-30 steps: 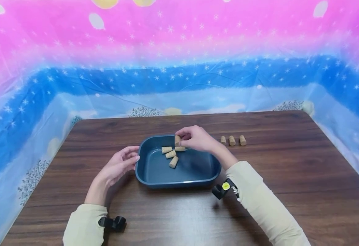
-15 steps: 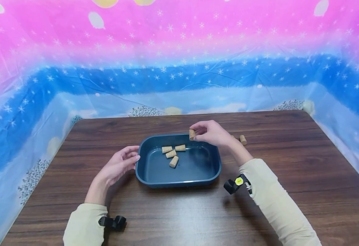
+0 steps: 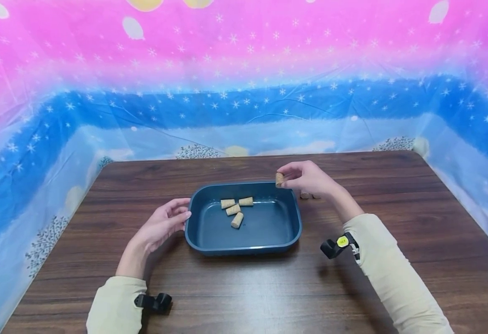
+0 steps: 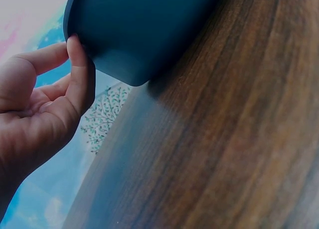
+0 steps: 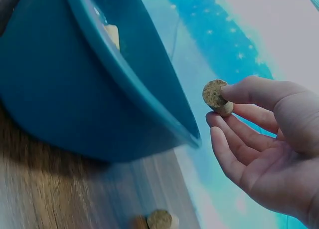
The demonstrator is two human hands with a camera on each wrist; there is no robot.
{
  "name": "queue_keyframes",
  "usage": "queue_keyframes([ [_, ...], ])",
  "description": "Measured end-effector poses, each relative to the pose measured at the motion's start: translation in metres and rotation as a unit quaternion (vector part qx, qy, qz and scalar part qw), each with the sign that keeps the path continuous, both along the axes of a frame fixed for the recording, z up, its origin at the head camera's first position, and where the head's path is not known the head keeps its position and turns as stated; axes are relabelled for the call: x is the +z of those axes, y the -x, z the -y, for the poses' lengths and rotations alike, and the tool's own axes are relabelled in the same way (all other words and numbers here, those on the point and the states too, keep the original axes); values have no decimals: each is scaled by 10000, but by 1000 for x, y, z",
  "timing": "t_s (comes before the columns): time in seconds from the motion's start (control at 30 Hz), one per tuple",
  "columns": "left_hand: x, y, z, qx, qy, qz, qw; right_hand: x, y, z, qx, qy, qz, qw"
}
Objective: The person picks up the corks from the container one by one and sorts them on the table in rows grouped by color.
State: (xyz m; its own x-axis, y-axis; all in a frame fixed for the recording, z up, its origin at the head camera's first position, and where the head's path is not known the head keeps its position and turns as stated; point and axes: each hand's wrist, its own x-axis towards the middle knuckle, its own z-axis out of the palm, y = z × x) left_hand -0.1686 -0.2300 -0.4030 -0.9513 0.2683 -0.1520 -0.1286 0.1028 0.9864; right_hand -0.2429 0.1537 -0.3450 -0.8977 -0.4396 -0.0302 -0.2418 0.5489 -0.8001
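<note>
My right hand (image 3: 308, 177) pinches a cork (image 3: 279, 180) between thumb and fingers, above the back right corner of a dark blue basin (image 3: 244, 251). In the right wrist view the held cork (image 5: 215, 94) shows its round end, just past the basin's rim. Several corks (image 3: 233, 209) lie on their sides in the basin, left of its middle. My left hand (image 3: 165, 225) grips the basin's left rim between thumb and fingers, seen also in the left wrist view, where the basin (image 4: 134, 34) fills the top.
More corks (image 3: 304, 195) stand on the wooden table (image 3: 244, 297) right of the basin, partly hidden behind my right hand. A patterned pink and blue cloth (image 3: 244, 106) surrounds the table's back and sides.
My right hand has moved right with the cork, from over the corks inside the basin to its back right corner. The left hand and the basin have stayed put.
</note>
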Motion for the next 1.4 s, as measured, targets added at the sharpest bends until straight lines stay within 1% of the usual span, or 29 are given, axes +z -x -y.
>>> queue_keyframes([
  [0.13, -1, 0, 0, 28, 11, 54, 10000, -2, 2, -10, -116, -41, 47, 9999],
  [0.4, -1, 0, 1, 34, 57, 31, 10000, -4, 6, -27, -309, -206, 29, 9993],
  [0.67, 0, -1, 0, -19, -19, -3, 10000, -6, 13, -40, -370, -330, 28, 9988],
  [0.8, 0, -1, 0, 1, -22, 15, 10000, -4, 16, -49, -470, -268, 185, 9984],
  [1.0, 1, -2, -1, 57, 43, 46, 10000, -4, 20, -64, -619, -417, 298, 9968],
  [1.1, 1, -2, -1, 49, 44, 23, 10000, -6, 21, -73, -708, -478, 351, 9957],
  [1.3, 2, -2, -1, 5, 67, -24, 10000, -11, 22, -91, -788, -435, 466, 9948],
  [1.4, 2, -2, -1, 7, 51, -5, 10000, -14, 22, -99, -793, -568, 455, 9942],
])
